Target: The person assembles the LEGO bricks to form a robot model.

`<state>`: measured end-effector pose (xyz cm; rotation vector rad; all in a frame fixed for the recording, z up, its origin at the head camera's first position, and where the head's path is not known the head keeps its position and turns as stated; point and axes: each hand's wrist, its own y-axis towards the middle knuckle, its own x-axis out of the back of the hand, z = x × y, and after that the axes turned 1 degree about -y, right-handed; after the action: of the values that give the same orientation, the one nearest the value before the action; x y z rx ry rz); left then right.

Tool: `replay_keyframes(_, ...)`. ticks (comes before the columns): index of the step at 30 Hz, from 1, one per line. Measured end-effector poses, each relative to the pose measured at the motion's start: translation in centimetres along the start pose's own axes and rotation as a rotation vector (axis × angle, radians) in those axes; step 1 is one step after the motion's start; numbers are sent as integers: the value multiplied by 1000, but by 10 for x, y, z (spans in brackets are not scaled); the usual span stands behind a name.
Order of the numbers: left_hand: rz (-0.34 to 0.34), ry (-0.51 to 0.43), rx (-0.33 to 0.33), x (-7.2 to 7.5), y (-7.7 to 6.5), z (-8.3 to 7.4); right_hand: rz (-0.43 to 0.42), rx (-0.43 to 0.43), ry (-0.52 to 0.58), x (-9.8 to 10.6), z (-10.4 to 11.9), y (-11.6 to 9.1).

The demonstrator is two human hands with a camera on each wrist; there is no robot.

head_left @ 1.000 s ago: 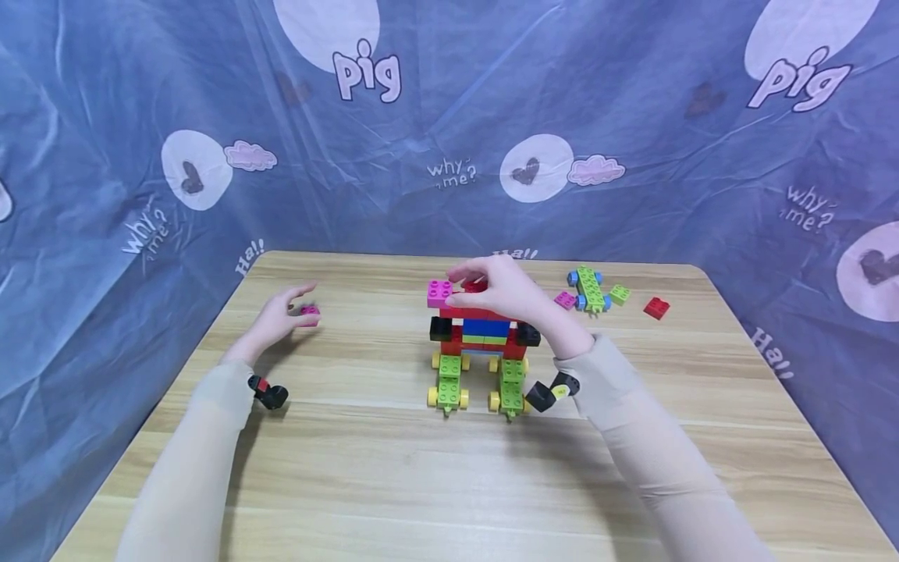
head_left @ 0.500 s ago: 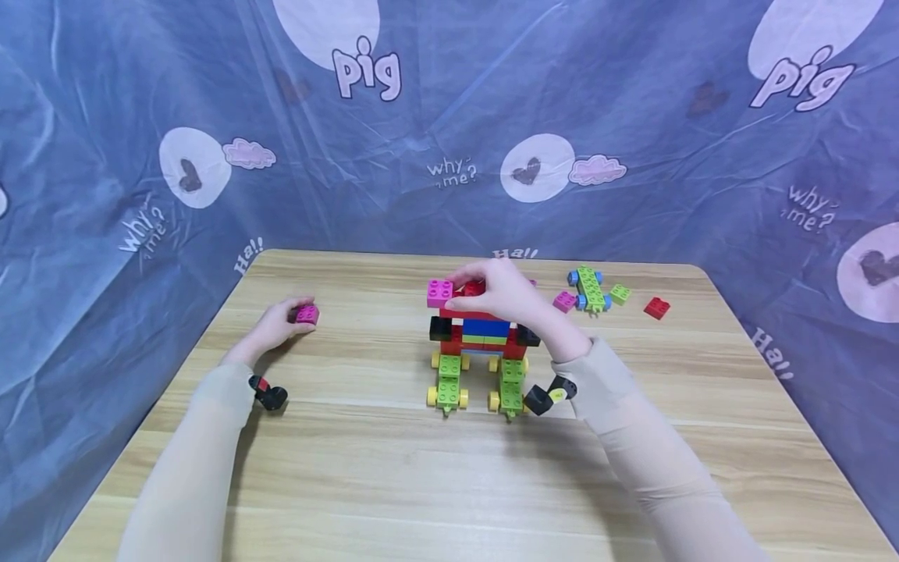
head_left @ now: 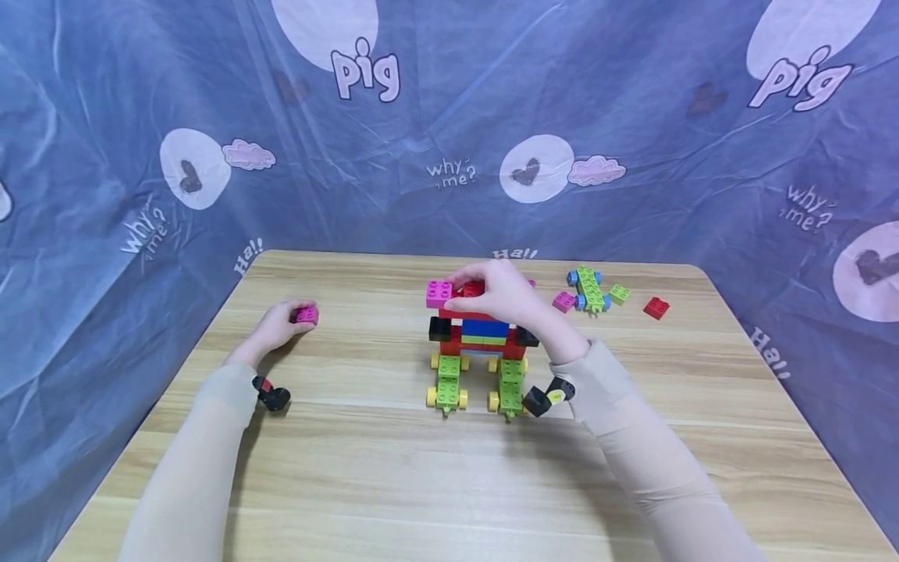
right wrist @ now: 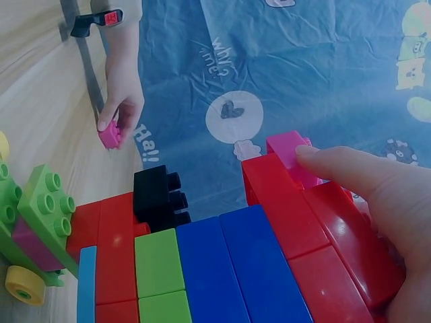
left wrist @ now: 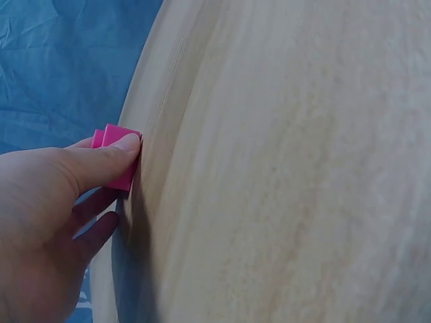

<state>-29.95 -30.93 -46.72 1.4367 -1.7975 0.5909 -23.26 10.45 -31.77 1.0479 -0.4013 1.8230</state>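
My left hand pinches a pink toy brick at the table's left side; in the left wrist view the thumb lies along the brick's face, close by the tabletop. In the middle stands a tall build of toy bricks with red, blue, green and black layers, on two green wheeled bases with yellow wheels. Over its top reaches my right hand, holding another pink brick at the upper left corner between thumb and fingers. The palm hides part of the red top layer.
Toward the back right lie a green car base with blue wheels, a pink brick, a small green brick and a red brick. Blue printed cloth hangs behind the wooden table.
My left fingers have closed round the pink brick at the left, after standing spread beside it. The right hand stays at the build's top with hardly any motion.
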Motion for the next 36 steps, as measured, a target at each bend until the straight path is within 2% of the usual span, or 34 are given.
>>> replay_keyframes(7, -4, -63, 28, 4, 3, -19, -2, -5, -1, 1, 2, -2)
replay_keyframes(13, -32, -75, 3, 11, 11, -58, -9, -3, -6, 1, 2, -2)
replay_keyframes(17, -48, -86, -58, 14, 15, -89, -16, 2, -16, 1, 3, -3)
replay_keyframes(26, -86, -81, -272, 16, 14, -160, -28, 12, -23, 0, 3, -3)
replay_keyframes(30, -104, -100, -369, 17, 11, -185, -31, 19, -24, 0, 2, -3)
replay_keyframes(36, -112, -132, -464, 18, 5, -212, -34, 24, -25, 0, 1, -3)
